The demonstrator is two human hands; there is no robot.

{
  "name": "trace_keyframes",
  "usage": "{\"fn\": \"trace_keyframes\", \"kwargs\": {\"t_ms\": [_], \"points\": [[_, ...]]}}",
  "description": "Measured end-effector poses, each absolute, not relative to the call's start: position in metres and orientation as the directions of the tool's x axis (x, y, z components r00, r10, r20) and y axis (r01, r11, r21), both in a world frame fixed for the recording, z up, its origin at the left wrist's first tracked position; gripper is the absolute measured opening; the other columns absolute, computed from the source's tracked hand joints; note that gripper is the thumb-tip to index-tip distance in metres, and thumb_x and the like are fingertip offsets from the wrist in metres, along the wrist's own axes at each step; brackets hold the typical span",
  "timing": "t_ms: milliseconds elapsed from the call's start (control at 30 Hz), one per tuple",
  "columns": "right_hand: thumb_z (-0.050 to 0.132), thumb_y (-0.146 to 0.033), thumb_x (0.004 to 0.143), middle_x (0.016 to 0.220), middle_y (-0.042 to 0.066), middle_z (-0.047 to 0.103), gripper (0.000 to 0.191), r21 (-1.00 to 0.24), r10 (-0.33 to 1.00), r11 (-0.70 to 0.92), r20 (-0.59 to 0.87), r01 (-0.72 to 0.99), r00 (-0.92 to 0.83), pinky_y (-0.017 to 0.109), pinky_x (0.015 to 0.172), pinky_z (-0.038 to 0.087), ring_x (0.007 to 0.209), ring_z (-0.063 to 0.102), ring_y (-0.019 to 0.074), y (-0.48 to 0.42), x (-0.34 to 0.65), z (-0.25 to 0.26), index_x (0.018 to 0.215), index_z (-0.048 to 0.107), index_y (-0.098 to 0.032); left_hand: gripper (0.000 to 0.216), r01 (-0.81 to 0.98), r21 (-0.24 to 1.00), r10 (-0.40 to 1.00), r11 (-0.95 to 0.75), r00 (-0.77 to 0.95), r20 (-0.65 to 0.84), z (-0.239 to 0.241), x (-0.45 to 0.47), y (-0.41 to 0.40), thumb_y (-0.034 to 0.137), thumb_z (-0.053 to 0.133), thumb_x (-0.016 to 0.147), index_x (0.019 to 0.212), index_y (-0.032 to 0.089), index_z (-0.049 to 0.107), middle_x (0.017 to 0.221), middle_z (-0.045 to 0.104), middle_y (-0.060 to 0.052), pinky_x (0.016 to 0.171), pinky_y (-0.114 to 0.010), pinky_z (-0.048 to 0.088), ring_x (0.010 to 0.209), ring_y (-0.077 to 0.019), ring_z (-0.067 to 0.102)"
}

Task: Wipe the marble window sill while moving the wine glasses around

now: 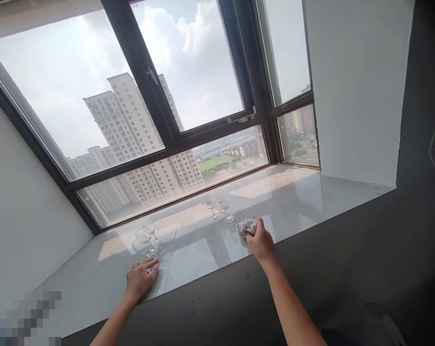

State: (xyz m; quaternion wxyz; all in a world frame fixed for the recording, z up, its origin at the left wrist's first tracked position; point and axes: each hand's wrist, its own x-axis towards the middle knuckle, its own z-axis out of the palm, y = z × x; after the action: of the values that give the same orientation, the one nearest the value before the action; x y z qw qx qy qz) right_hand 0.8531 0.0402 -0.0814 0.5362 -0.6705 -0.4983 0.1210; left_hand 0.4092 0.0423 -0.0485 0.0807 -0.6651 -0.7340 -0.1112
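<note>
The cloth [245, 227] is clamped in the right hand [262, 244] near the windowsill's [304, 206] front edge. Any grip by the left hand [141, 278] cannot be told; nearby glasses [153, 250] could be toppled by its slipping.

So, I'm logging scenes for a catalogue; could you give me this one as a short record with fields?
Left hand: on or just over the sill, near the left glasses; grip unclear
Right hand: holds a crumpled pale cloth
Left hand position: nearer side of those glasses
Other glasses: second stemmed group, left of the cloth
Backdrop: window frame, high-rises outside
</note>
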Motion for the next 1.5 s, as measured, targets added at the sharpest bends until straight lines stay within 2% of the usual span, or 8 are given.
{"fn": "trace_keyframes", "kwargs": {"t_ms": [200, 333, 533, 633, 767, 900, 1167, 1500], "points": [[0.058, -0.027, 0.08, 0.097, 0.006, 0.069, 0.057, -0.838, 0.799, 0.059, 0.365, 0.542, 0.478, 0.023, 0.061, 0.036, 0.084, 0.064, 0.0206, 0.041, 0.853, -0.082, 0.134, 0.043, -0.022, 0.049, 0.995, 0.015, 0.933, 0.104, -0.102, 0.344, -0.054, 0.412, 0.04, 0.052, 0.039, 0.086, 0.124, 0.033, 0.064, 0.134, 0.058, -0.002, 0.1, -0.048, 0.036, 0.123, -0.0318, 0.046], [0.055, -0.028, 0.082, 0.099, 0.007, 0.068, 0.056, -0.849, 0.82, 0.07, 0.348, 0.524, 0.454, 0.022, 0.057, 0.035, 0.083, 0.064, 0.0205, 0.04, 0.854, -0.082, 0.135, 0.04, -0.022, 0.051, 0.995, -0.007, 0.893, 0.095, -0.082, 0.443, -0.053, 0.408, 0.034, 0.052, 0.039, 0.086, 0.123, 0.029, 0.065, 0.121, 0.064, -0.007, 0.094, -0.039, 0.041, 0.117, -0.0301, 0.051], [0.056, -0.027, 0.081, 0.099, 0.007, 0.069, 0.056, -0.858, 0.814, 0.072, 0.345, 0.509, 0.466, 0.023, 0.059, 0.036, 0.087, 0.064, 0.0222, 0.04, 0.854, -0.08, 0.135, 0.041, -0.022, 0.038, 0.997, -0.076, 0.832, 0.025, 0.021, 0.554, -0.045, 0.427, 0.017, 0.043, 0.04, 0.087, 0.081, 0.025, 0.073, 0.088, 0.07, -0.005, 0.087, -0.037, 0.038, 0.094, -0.0247, 0.06], [0.056, -0.027, 0.081, 0.1, 0.007, 0.069, 0.056, -0.856, 0.813, 0.066, 0.344, 0.513, 0.47, 0.023, 0.06, 0.037, 0.087, 0.064, 0.0221, 0.041, 0.854, -0.081, 0.135, 0.041, -0.023, 0.038, 0.991, -0.09, 0.812, -0.101, 0.134, 0.567, -0.041, 0.468, 0.015, 0.04, 0.039, 0.09, 0.075, 0.024, 0.07, 0.081, 0.068, -0.006, 0.085, -0.037, 0.038, 0.088, -0.0233, 0.059], [0.057, -0.026, 0.08, 0.1, 0.006, 0.069, 0.056, -0.843, 0.796, 0.069, 0.369, 0.534, 0.479, 0.024, 0.061, 0.038, 0.087, 0.065, 0.0218, 0.043, 0.853, -0.083, 0.134, 0.041, -0.024, 0.033, 0.925, -0.046, 0.794, -0.376, 0.348, 0.499, -0.036, 0.552, 0.037, 0.034, 0.04, 0.091, 0.086, 0.024, 0.07, 0.087, 0.067, -0.006, 0.085, -0.036, 0.039, 0.091, -0.0223, 0.058], [0.058, -0.025, 0.078, 0.098, 0.005, 0.069, 0.056, -0.839, 0.782, 0.077, 0.386, 0.538, 0.489, 0.024, 0.063, 0.04, 0.087, 0.065, 0.0218, 0.045, 0.853, -0.084, 0.132, 0.042, -0.024, 0.027, 0.857, 0.056, 0.75, -0.512, 0.415, 0.515, -0.039, 0.627, 0.08, 0.028, 0.046, 0.087, 0.1, 0.024, 0.069, 0.103, 0.066, -0.007, 0.09, -0.037, 0.04, 0.1, -0.0231, 0.057], [0.058, -0.026, 0.078, 0.098, 0.005, 0.07, 0.057, -0.842, 0.78, 0.088, 0.391, 0.533, 0.488, 0.025, 0.066, 0.041, 0.088, 0.066, 0.0224, 0.045, 0.854, -0.082, 0.132, 0.042, -0.023, 0.027, 0.883, 0.214, 0.788, -0.417, 0.235, 0.569, -0.059, 0.664, 0.122, 0.031, 0.047, 0.087, 0.1, 0.021, 0.069, 0.109, 0.059, -0.01, 0.092, -0.04, 0.041, 0.104, -0.0253, 0.055], [0.058, -0.023, 0.078, 0.098, 0.005, 0.07, 0.058, -0.831, 0.78, 0.069, 0.39, 0.552, 0.489, 0.023, 0.061, 0.038, 0.084, 0.066, 0.021, 0.046, 0.853, -0.084, 0.133, 0.042, -0.024, 0.031, 0.889, 0.181, 0.825, -0.421, 0.293, 0.483, -0.058, 0.668, 0.119, 0.038, 0.047, 0.087, 0.104, 0.02, 0.066, 0.113, 0.057, -0.01, 0.092, -0.039, 0.041, 0.108, -0.0253, 0.053]]}}
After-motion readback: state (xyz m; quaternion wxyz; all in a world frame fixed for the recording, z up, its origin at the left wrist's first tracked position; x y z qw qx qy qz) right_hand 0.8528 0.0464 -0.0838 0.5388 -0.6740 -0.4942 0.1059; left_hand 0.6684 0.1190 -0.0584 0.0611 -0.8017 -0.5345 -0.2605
